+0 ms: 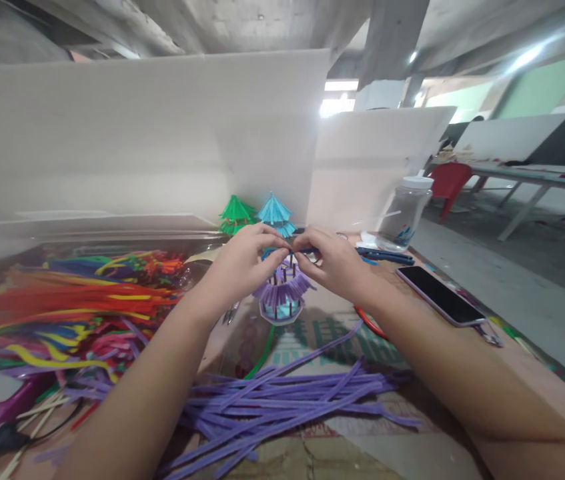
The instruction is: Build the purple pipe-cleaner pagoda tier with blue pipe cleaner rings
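Observation:
A small purple pipe-cleaner structure (pixel 285 292) with dark posts and a pale base stands upright on the cardboard at the middle. My left hand (pixel 258 253) is closed at its top left, fingertips pinched near a bit of blue. From the right, my right hand (pixel 326 259) is closed in a pinch at the top of the posts. The fingertips of both hands nearly meet, and what lies between them is too small to make out. Loose purple pipe cleaners (pixel 292 403) lie in a pile nearer to me.
Behind my hands stand a green model (pixel 235 212) and a light blue model (pixel 275 211). Colourful pipe cleaners (pixel 87 300) fill the left side. At the right are a phone (pixel 441 295), dark-handled pliers (pixel 385 255) and a clear jar (pixel 406 215). A white panel (pixel 137 140) rises behind.

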Motion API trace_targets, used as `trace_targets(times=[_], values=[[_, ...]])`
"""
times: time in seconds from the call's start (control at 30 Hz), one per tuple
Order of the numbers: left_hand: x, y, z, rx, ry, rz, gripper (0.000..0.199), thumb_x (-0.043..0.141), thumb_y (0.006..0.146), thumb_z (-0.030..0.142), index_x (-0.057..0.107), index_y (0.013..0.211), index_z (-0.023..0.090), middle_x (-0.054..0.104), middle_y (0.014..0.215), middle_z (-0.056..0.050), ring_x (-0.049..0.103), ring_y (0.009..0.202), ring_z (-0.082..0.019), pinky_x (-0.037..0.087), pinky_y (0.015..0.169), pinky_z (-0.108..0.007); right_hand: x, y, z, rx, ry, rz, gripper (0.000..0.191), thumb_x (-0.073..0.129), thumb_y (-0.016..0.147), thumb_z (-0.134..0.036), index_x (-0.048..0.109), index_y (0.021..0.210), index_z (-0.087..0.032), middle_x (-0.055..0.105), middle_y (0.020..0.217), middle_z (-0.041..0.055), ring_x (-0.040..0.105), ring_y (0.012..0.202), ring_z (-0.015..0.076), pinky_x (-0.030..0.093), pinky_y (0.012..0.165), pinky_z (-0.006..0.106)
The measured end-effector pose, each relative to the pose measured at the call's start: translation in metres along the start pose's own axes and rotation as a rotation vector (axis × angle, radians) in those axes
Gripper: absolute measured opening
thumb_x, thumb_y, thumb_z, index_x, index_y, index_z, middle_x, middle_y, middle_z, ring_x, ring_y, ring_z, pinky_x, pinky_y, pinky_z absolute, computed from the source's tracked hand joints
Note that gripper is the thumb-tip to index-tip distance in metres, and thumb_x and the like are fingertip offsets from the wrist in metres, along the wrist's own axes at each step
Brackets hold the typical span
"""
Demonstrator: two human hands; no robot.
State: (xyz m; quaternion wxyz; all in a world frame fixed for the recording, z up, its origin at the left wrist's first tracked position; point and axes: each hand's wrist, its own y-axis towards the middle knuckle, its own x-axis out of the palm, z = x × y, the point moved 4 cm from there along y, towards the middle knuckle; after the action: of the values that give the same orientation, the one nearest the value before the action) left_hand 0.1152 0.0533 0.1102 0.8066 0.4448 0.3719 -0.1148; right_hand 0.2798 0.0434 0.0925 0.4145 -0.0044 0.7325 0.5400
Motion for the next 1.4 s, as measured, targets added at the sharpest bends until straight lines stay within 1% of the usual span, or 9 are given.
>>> trace_targets(times=[0.17,0.3,0.4,0.7,0.9,1.07,1.23,1.3,1.4], values=[[0.000,-0.002,0.007,0.033,0.013,0.007,0.020,0.058,0.094,0.028,0.074,0.087,0.018,0.072,0.100,-0.006,0.065,0.100,-0.022,0.050,0.093,-0.037,-0.006,0.001,-0.001,0.045,0.043,0.010,0.003,0.056,0.089,-0.017,0.056,0.088,-0.021,0.063,0.083,0.0034,0.055,0.071,0.0154,0.040,0.065,0.029],[-0.006,-0.003,0.011,0.050,0.050,0.015,0.028,0.053,0.097,0.032,0.077,0.092,0.019,0.072,0.104,-0.008,0.064,0.103,-0.023,0.049,0.094,-0.038,-0.010,0.002,-0.001,0.068,0.065,0.032,0.002,0.057,0.089,-0.019,0.056,0.088,-0.021,0.064,0.084,0.0036,0.058,0.075,0.0161,0.042,0.066,0.029],[-0.010,-0.004,0.013,0.049,0.061,0.030,0.031,0.051,0.098,0.035,0.078,0.094,0.020,0.072,0.104,-0.007,0.064,0.102,-0.023,0.049,0.093,-0.039,-0.012,0.002,-0.003,0.055,0.054,0.034,0.003,0.056,0.089,-0.019,0.056,0.087,-0.021,0.064,0.083,0.0036,0.058,0.076,0.0165,0.043,0.067,0.029],[-0.013,-0.005,0.018,0.073,0.021,0.022,0.032,0.054,0.096,0.036,0.078,0.083,0.020,0.072,0.098,-0.007,0.065,0.098,-0.022,0.050,0.090,-0.037,-0.013,0.002,-0.011,-0.012,-0.016,0.053,0.005,0.056,0.091,-0.018,0.056,0.086,-0.021,0.064,0.081,0.0040,0.058,0.077,0.0179,0.043,0.071,0.031],[-0.004,-0.005,0.018,-0.010,-0.185,-0.034,0.027,0.056,0.095,0.038,0.078,0.093,0.023,0.071,0.111,-0.006,0.065,0.105,-0.021,0.050,0.093,-0.036,-0.022,0.003,-0.007,0.059,-0.007,0.192,0.010,0.057,0.090,-0.017,0.055,0.081,-0.021,0.062,0.077,0.0024,0.057,0.071,0.0160,0.043,0.065,0.029],[-0.004,-0.004,0.019,-0.136,-0.362,0.076,0.022,0.063,0.089,0.037,0.074,0.082,0.019,0.073,0.091,-0.003,0.066,0.089,-0.019,0.050,0.085,-0.032,-0.032,0.003,-0.026,-0.083,-0.069,0.219,0.010,0.055,0.093,-0.017,0.056,0.084,-0.022,0.064,0.078,0.0038,0.059,0.075,0.0178,0.045,0.071,0.031],[-0.005,-0.006,0.022,-0.197,-0.296,0.007,0.021,0.064,0.087,0.037,0.071,0.084,0.018,0.070,0.080,-0.001,0.063,0.077,-0.016,0.045,0.073,-0.028,-0.041,0.001,-0.039,-0.181,-0.096,0.199,0.009,0.055,0.095,-0.017,0.058,0.088,-0.020,0.067,0.082,0.0049,0.062,0.080,0.0191,0.049,0.075,0.033],[-0.006,-0.006,0.020,-0.223,-0.309,0.017,0.021,0.063,0.087,0.038,0.069,0.084,0.018,0.068,0.076,0.000,0.060,0.072,-0.015,0.043,0.068,-0.026,-0.050,-0.002,-0.038,-0.143,-0.093,0.169,0.003,0.057,0.095,-0.019,0.060,0.096,-0.019,0.068,0.093,0.0077,0.063,0.091,0.0209,0.050,0.083,0.035],[-0.007,-0.007,0.014,-0.277,-0.441,0.065,0.022,0.061,0.088,0.039,0.064,0.083,0.018,0.062,0.069,0.003,0.056,0.063,-0.012,0.042,0.061,-0.024,-0.071,-0.013,-0.025,0.005,-0.172,0.179,0.016,0.055,0.096,-0.021,0.060,0.111,-0.018,0.065,0.110,0.0131,0.060,0.108,0.0248,0.048,0.094,0.041]])
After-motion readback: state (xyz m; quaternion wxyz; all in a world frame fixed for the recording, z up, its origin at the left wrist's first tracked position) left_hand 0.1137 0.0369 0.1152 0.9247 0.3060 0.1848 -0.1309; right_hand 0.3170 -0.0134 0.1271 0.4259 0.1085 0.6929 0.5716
